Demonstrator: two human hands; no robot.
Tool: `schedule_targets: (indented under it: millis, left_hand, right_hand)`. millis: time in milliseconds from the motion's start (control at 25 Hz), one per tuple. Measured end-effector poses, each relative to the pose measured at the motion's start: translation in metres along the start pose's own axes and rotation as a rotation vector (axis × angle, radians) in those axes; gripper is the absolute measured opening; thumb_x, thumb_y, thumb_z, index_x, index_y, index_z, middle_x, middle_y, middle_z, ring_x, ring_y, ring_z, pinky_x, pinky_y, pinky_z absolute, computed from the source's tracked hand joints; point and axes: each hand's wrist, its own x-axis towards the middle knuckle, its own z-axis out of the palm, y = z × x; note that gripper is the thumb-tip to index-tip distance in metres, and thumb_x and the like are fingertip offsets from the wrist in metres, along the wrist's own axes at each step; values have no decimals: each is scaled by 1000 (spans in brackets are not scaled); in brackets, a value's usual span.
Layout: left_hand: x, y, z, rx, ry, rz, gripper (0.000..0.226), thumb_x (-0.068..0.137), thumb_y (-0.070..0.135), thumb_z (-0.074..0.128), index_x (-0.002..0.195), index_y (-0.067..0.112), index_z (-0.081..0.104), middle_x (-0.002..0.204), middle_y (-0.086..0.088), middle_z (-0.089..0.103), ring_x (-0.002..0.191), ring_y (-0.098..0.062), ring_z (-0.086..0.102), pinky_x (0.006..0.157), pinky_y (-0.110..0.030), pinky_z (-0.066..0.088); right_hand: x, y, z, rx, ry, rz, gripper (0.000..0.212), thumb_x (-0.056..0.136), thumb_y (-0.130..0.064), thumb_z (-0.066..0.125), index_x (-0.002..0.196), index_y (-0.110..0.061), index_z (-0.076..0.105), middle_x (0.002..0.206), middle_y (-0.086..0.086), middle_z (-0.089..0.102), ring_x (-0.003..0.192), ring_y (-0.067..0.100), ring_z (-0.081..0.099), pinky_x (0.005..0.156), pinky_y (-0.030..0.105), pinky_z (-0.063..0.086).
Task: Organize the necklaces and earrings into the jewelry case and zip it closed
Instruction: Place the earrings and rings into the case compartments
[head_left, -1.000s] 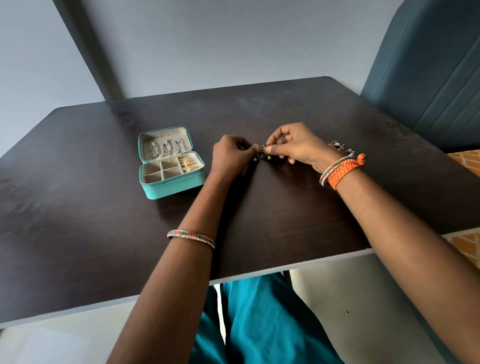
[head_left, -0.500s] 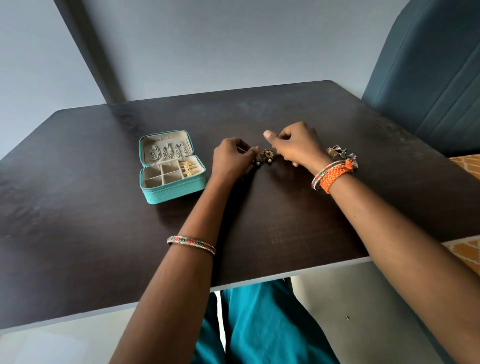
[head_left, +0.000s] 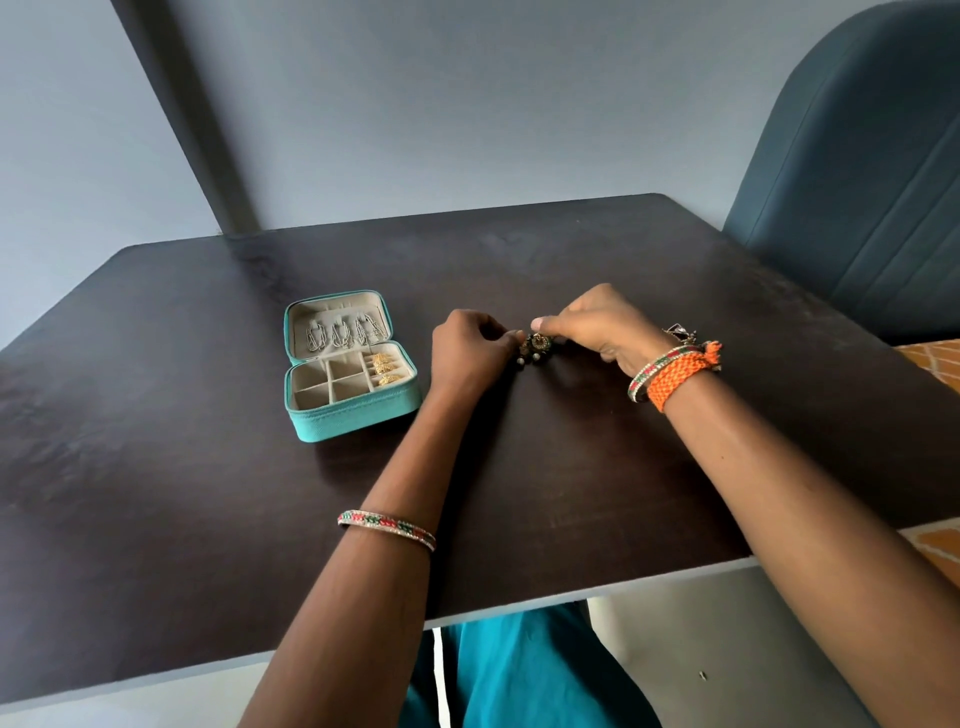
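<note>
Earring (head_left: 536, 347): small, light, likely delicate, with dangling beads; pinched between left hand (head_left: 470, 349) and right hand (head_left: 597, 325) fingers mid-worktop. Best held by its round body. Case (head_left: 358, 410) open alongside.

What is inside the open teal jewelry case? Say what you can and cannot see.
In the jewelry case, silver chains hang in the lid and gold earrings fill the right compartments; the others look empty, though their near corners are hidden.

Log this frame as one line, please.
stage: handling earring | left hand: pinching dark earring | right hand: pinching same | jewelry case: open, chains in lid, gold pieces in tray
</note>
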Motion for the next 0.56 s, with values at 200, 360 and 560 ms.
schedule_targets:
  millis: [200,360,560]
  left_hand:
    - [1,1,0,-25,7,-25,17,83,25,68,88,9,73,85,-7,71,77,-11,60,66,-20,39]
    - [3,-1,1,-33,32,-30,18,83,24,69,89,7,73,86,-7,71,78,-12,61,67,-21,41]
    - [6,-1,1,-74,51,-51,19,85,27,66,88,9,71,83,-6,70,77,-15,64,68,-22,46]
  right_hand:
    - [2,7,4,133,3,-57,18,76,-28,78,79,-11,72,80,1,66,78,10,57,52,21,34]
    - [11,14,10,109,50,-103,18,72,-30,80,62,-21,68,74,-2,68,87,17,66,78,30,52]
    - [8,12,7,143,47,-121,17,78,-33,76,70,-21,67,66,-10,58,69,9,55,54,23,42]
